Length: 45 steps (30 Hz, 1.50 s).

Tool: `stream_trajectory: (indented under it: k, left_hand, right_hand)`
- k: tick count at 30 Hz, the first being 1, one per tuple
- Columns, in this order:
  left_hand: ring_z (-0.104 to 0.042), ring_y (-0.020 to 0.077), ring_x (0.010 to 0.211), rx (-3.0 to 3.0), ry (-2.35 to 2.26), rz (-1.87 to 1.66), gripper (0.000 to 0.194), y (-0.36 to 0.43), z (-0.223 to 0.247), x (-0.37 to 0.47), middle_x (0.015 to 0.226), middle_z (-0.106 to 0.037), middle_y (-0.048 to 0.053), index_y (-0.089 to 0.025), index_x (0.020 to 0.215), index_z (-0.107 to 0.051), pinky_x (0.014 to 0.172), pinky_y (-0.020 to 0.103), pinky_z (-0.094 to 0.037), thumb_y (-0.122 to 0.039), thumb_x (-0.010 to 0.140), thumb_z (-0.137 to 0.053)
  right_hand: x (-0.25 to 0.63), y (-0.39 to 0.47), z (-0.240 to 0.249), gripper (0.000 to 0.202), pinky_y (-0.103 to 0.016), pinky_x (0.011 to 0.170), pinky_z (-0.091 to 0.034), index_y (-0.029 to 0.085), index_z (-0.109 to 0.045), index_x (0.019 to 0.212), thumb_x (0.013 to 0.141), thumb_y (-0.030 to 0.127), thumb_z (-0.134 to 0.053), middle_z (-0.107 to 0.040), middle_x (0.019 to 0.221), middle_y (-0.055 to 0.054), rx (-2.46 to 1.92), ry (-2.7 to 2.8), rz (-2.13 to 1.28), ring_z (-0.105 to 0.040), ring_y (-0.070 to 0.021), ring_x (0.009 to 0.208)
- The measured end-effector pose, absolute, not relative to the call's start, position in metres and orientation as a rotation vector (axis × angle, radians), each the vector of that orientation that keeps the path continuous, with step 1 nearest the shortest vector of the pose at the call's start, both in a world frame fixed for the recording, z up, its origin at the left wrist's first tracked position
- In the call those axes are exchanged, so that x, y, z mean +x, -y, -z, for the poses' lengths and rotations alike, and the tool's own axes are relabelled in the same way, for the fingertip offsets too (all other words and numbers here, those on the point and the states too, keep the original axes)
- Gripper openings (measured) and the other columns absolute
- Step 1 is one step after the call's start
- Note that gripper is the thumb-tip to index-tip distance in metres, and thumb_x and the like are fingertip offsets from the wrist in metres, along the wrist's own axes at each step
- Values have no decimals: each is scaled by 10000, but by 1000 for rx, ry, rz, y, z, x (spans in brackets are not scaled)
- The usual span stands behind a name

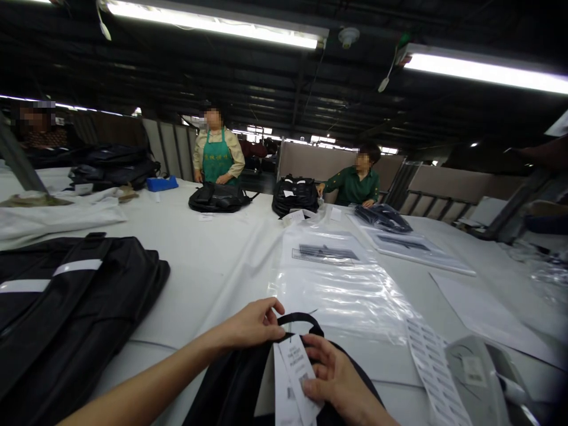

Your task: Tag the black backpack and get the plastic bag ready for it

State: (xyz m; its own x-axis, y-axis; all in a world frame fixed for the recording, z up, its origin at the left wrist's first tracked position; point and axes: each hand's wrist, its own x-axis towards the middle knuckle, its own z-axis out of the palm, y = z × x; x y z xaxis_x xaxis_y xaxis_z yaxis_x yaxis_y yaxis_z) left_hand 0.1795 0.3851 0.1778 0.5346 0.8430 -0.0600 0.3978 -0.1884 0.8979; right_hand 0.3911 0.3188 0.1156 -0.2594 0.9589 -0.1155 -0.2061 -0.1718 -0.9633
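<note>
A black backpack (226, 384) lies in front of me at the bottom of the head view, its top carrying loop (302, 317) pointing away from me. My left hand (255, 324) is closed around the left end of that loop, index finger above and thumb below. White printed hang tags (290, 373) dangle from the loop on a thin dark string. With thumb and bent fingers, my right hand (331, 373) grips the tags' right edge. The lower part of the backpack runs out of view.
Another black backpack (84, 296) lies left. Clear plastic bags (337, 284) lie ahead on the white table (213, 254). A label sheet (437, 373) and a grey label device (474, 378) stand right. Across the table, two people handle black bags (219, 197); another person is far left.
</note>
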Motion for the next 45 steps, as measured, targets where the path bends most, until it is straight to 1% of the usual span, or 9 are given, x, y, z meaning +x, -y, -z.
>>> stream_trajectory:
  k: [5,12,19,23,27,34,38,42,45]
  left_hand:
    - [-566,191,696,1990,-1047,-476,393,-366,-187,190,785,-599,4,-207,1018,-512,537,241,-370,-336,680,-667]
    - [-588,177,646,1437,-774,-575,594,-359,-165,195,777,-579,-27,-224,1099,-353,553,268,-456,-103,577,-608]
    - [-575,170,668,1299,-760,-637,731,-352,-154,191,746,-563,-31,-230,1177,-322,616,279,-454,-88,514,-596]
    - [-562,189,709,1689,-1188,-864,507,-338,-161,170,823,-556,13,-218,1196,-375,687,321,-437,-295,732,-563]
    - [-570,276,864,1774,-1544,-780,656,-314,-150,142,969,-583,88,-181,1243,-406,793,387,-424,-516,722,-623]
    - [-610,311,884,1039,-689,-731,590,-286,-110,150,897,-651,127,-157,997,-632,788,397,-476,-617,632,-684]
    - [-604,331,911,1101,-604,-732,643,-287,-91,159,931,-642,143,-150,1043,-623,808,418,-481,-659,650,-640]
    - [-540,329,1053,1674,-1152,-839,560,-292,-87,144,1137,-581,138,-182,1211,-524,922,456,-436,-489,752,-613]
    - [-342,307,1273,2263,-1432,-914,632,-296,-88,140,1424,-329,102,-267,1399,-288,1043,495,-321,-249,819,-538]
  right_hand:
    - [386,-317,-123,873,-352,675,-513,211,-464,1224,446,274,-853,-589,1063,-81,-1020,1045,-1526,-636,-248,834]
    - [386,-311,-145,482,-352,720,-485,114,-670,977,786,543,-566,-683,808,-96,-1109,1462,-1475,-636,-212,722]
    - [380,-303,-142,568,-339,603,-495,119,-646,1013,657,560,-686,-679,724,-90,-1099,1327,-1648,-640,-218,636]
    - [387,-305,-129,549,-342,605,-501,135,-638,998,677,580,-639,-689,800,-98,-1187,1321,-1516,-642,-222,669]
    - [397,-304,-123,429,-337,613,-494,157,-656,923,728,531,-578,-691,767,-78,-1347,1408,-1321,-638,-222,672]
    - [391,-304,-128,182,-276,547,-415,180,-609,555,678,315,-601,-650,604,-47,-1614,1711,-958,-603,-195,612]
    - [353,-309,-111,239,-267,484,-405,179,-522,532,655,344,-643,-546,472,-11,-1570,1404,-1365,-528,-142,456]
    - [318,-314,-90,386,-259,520,-463,171,-491,595,565,467,-737,-529,519,13,-1297,983,-1559,-542,-111,471]
    - [312,-317,-83,479,-238,513,-464,156,-495,622,515,552,-743,-498,526,29,-1258,953,-1552,-512,-84,460]
